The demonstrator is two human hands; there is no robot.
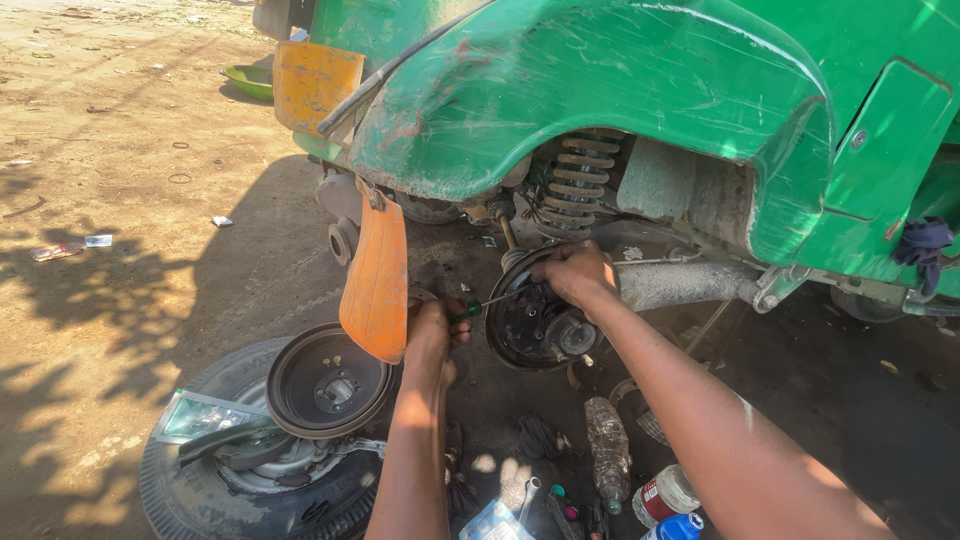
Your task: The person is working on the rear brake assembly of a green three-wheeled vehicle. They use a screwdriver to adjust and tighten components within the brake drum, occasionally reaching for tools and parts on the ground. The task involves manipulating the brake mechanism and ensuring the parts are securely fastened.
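Left hand grips screwdriver; right hand covers brake plate rim.

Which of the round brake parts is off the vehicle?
The brake drum, lying hub-side up on the removed tyre at lower left. The backing plate is on the axle, with the right hand on its top edge.

Both forearms are bare from the elbow down, no sleeves in view. The left hand and right hand seem ungloved, without rings or watch, though shade blurs details.
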